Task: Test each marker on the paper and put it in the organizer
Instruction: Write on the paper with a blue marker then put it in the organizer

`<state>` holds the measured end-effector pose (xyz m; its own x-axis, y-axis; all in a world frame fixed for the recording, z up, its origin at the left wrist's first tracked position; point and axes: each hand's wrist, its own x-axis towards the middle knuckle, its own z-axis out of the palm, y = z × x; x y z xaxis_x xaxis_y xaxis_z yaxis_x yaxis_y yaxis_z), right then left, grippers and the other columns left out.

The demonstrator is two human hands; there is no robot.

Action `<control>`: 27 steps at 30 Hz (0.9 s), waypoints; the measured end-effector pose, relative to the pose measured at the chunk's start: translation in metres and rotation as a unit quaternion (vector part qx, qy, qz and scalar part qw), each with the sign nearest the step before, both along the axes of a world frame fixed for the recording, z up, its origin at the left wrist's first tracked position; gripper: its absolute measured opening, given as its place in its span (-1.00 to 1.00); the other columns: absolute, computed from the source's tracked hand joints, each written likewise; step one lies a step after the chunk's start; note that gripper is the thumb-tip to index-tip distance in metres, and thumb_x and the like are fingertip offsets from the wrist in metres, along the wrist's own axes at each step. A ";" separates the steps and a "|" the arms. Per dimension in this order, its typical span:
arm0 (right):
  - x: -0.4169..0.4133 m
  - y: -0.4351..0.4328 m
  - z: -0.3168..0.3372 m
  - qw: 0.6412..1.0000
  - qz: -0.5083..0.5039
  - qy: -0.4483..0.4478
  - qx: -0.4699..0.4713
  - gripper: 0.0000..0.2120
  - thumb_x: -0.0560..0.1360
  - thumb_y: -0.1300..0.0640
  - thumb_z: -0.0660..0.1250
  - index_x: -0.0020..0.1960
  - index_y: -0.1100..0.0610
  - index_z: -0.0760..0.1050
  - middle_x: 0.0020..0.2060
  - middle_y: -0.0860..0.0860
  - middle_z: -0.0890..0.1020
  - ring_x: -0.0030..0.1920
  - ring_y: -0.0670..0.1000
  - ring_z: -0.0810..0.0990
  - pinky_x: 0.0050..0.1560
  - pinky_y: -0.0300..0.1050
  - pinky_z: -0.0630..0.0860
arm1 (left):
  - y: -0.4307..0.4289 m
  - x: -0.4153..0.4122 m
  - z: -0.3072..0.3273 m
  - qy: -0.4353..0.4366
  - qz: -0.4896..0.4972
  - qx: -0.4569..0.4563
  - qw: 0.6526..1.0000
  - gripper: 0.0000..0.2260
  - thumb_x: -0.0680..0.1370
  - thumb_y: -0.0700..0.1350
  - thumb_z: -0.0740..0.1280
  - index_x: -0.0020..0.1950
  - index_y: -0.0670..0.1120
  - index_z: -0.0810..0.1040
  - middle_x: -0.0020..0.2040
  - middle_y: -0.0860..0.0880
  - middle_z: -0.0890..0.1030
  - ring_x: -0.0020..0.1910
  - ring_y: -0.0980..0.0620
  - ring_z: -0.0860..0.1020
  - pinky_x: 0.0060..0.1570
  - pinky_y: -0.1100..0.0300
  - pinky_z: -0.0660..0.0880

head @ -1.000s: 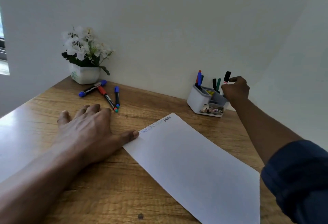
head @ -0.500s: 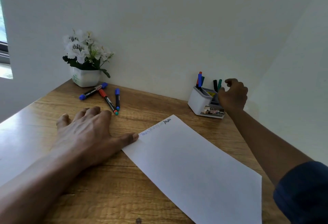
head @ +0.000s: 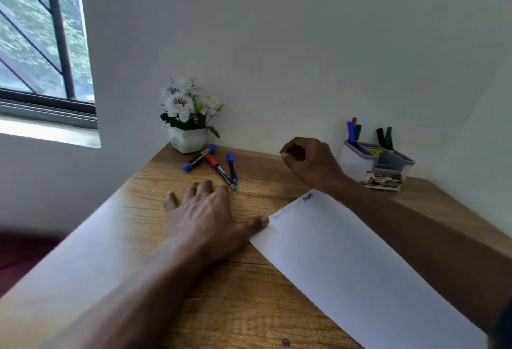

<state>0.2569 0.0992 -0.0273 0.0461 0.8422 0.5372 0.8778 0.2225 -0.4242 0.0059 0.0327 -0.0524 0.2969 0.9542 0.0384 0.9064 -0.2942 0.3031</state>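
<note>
While three loose markers lie on the tabletop just in front of the flower pot, five more stand in the white organizer at the back right. The paper lies diagonally on the tabletop with scribbles along its far edge, and the left hand rests flat beside it, fingers spread, thumb tip touching the paper's left corner. The right hand hovers between the loose markers and the organizer, fingers curled inward, holding nothing.

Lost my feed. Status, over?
Left hand flat, thumb on paper. Right hand curled, empty. Three markers on table, others in organizer. Nothing blocks them.
</note>
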 end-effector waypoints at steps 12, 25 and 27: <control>-0.093 0.093 0.007 0.974 -0.063 -0.002 -0.219 -0.57 0.32 -0.02 0.58 0.06 0.19 0.59 -0.06 0.13 0.67 -0.04 0.12 0.68 0.01 0.08 0.69 | 0.002 -0.001 -0.006 -0.018 -0.001 0.020 1.000 -0.17 0.42 0.57 0.14 0.52 0.07 0.32 0.62 -0.03 0.20 0.60 -0.07 0.12 0.53 -0.29 0.00; -0.092 0.065 0.006 0.986 -0.065 0.013 -0.156 -0.72 0.38 0.15 0.57 0.06 0.20 0.66 0.03 0.12 0.70 0.05 0.08 0.66 0.09 -0.01 0.64 | 0.000 -0.001 -0.002 -0.017 0.002 0.020 1.000 -0.15 0.41 0.57 0.15 0.53 0.06 0.32 0.61 -0.06 0.23 0.59 -0.09 0.15 0.53 -0.30 0.01; -0.092 0.052 0.014 0.993 -0.047 0.030 -0.106 -0.70 0.39 0.21 0.54 0.12 0.18 0.68 0.05 0.10 0.71 0.03 0.03 0.67 0.08 -0.05 0.64 | 0.000 -0.002 -0.002 -0.023 0.001 0.016 1.000 -0.15 0.41 0.57 0.16 0.54 0.06 0.32 0.61 -0.06 0.23 0.59 -0.10 0.15 0.53 -0.31 0.00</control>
<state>0.1651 0.1511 -0.0130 0.1553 0.9266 0.3426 0.8626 0.0418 -0.5042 0.0043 0.0325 -0.0544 0.2921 0.9528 0.0829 0.8921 -0.3026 0.3354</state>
